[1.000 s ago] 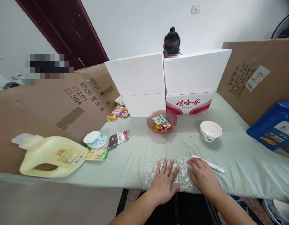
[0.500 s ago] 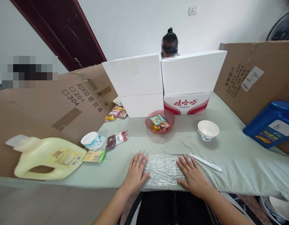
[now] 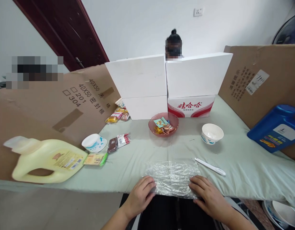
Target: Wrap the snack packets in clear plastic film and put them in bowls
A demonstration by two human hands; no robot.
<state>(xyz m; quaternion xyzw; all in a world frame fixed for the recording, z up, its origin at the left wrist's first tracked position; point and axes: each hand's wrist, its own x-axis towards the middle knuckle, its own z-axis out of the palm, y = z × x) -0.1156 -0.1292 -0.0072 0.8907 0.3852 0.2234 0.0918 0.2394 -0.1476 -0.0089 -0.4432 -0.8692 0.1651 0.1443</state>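
Note:
A crinkled sheet of clear plastic film (image 3: 172,177) lies on the cloth at the table's near edge. At its near left corner is my left hand (image 3: 141,193), fingers together and curled over the film, thumb lower at the table edge. My right hand (image 3: 207,195) grips the near right corner in the same way, its thumb below the fingers. Just beyond the right hand lies a white utility knife (image 3: 210,166), untouched. Further off, a pink glass bowl (image 3: 163,131) holds several wrapped snacks, and a white paper bowl (image 3: 212,134) stands to its right.
At left are a yellow jug (image 3: 45,159), a tipped paper bowl (image 3: 94,143) and snack packets (image 3: 118,143). A blue bottle (image 3: 275,127) leans at right. White boxes (image 3: 137,80) and cardboard panels (image 3: 262,80) wall the table (image 3: 176,150); a person sits behind.
Both hands have slid toward me, from lying flat with fingers spread at the film's sides to curling round its near corners. The film has shifted slightly nearer and looks wider.

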